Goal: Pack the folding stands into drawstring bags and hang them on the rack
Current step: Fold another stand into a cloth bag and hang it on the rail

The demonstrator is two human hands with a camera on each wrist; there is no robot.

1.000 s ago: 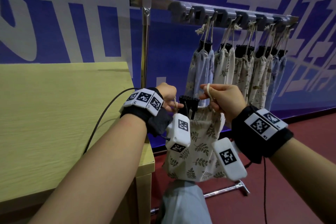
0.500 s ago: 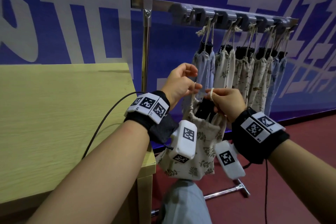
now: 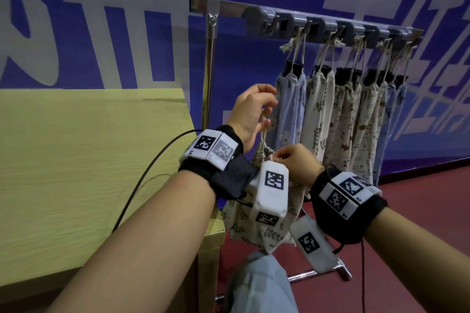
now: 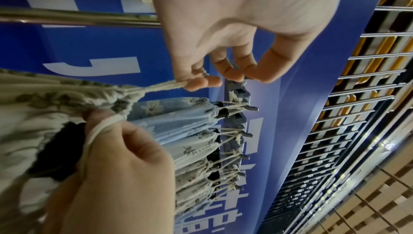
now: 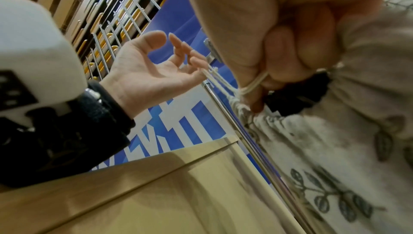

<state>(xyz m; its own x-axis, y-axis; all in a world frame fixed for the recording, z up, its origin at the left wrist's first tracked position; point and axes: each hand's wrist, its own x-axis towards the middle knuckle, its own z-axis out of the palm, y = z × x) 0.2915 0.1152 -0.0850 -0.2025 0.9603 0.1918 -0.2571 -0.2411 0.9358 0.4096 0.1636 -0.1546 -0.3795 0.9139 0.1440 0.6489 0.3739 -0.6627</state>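
Note:
A cream leaf-print drawstring bag [image 3: 244, 226] hangs between my hands, just off the table's right edge. My right hand [image 3: 297, 162] grips its gathered neck, with one cord loop over a finger [image 5: 252, 86]. The black folding stand [image 4: 60, 146] shows in the bag's mouth beside that hand. My left hand [image 3: 251, 112] is raised above the bag and holds the other drawstring [image 4: 161, 86] taut in its curled outer fingers. Its thumb and forefinger are free. The rack [image 3: 330, 28] is beyond, with a bare hook [image 3: 269, 24] at its left end.
Several filled bags [image 3: 330, 114] hang in a row on the rack's hooks. A pale wooden table [image 3: 89, 160] fills the left, with a black cable [image 3: 142, 180] across it. The rack's steel post [image 3: 209, 71] stands by the table corner and its foot [image 3: 318, 273] lies on the red floor.
My left hand has risen from the bag's mouth, drawing the cord up. The bag's neck has gathered tighter round the stand. My right hand has dropped slightly, still holding the neck.

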